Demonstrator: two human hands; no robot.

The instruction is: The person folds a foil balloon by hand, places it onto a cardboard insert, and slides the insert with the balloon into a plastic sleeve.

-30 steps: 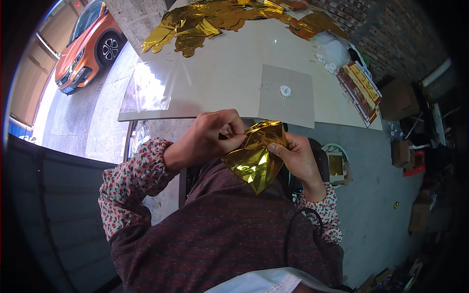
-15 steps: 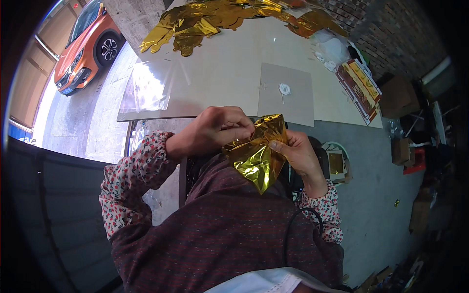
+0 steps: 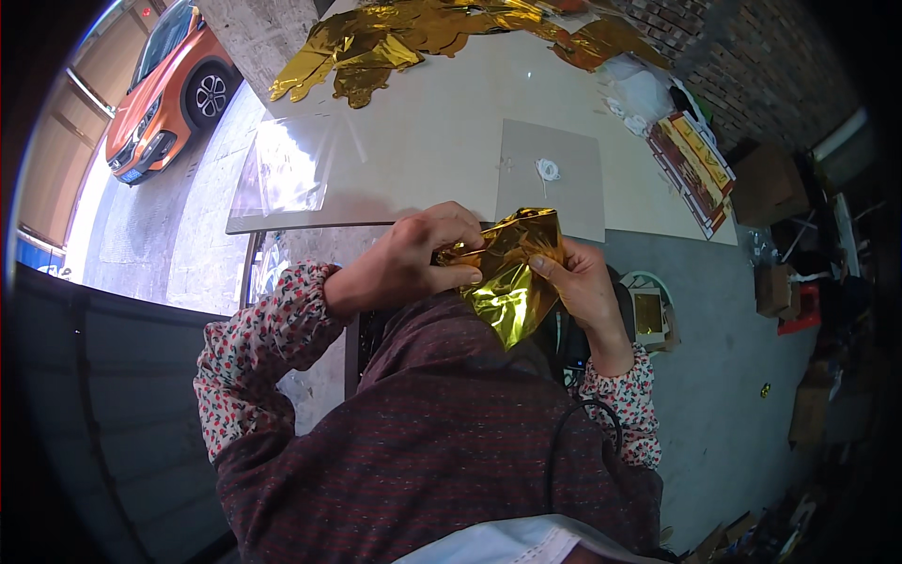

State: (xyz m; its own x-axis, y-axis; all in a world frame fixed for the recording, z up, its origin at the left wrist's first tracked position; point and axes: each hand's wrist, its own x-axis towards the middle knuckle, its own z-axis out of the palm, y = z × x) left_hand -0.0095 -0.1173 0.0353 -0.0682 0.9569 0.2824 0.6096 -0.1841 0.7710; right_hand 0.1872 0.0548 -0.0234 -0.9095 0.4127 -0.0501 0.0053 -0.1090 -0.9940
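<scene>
A crinkled gold foil piece [image 3: 515,291], which looks like an uninflated foil balloon, is held up between my hands over my lap, just in front of the table's near edge. My left hand [image 3: 413,256] has its fingers bent and grips the foil's left edge, with the thumb below; the fingertips are partly hidden. On the other side, my right hand [image 3: 581,282] pinches the foil, its thumb lying on top and its fingers behind. One corner of the foil hangs down toward my lap.
More flat gold foil pieces [image 3: 376,61] lie along the far side of the table [image 3: 423,141]. Clear plastic film [image 3: 282,174] covers its left corner. A small white roll [image 3: 547,170] rests on a grey sheet [image 3: 526,207]. Boxes [image 3: 772,287] stand on the floor at right.
The foil has moved slightly up and right, and its hanging corner is shorter. My left thumb has shifted down a little, and my right hand has moved slightly right.
</scene>
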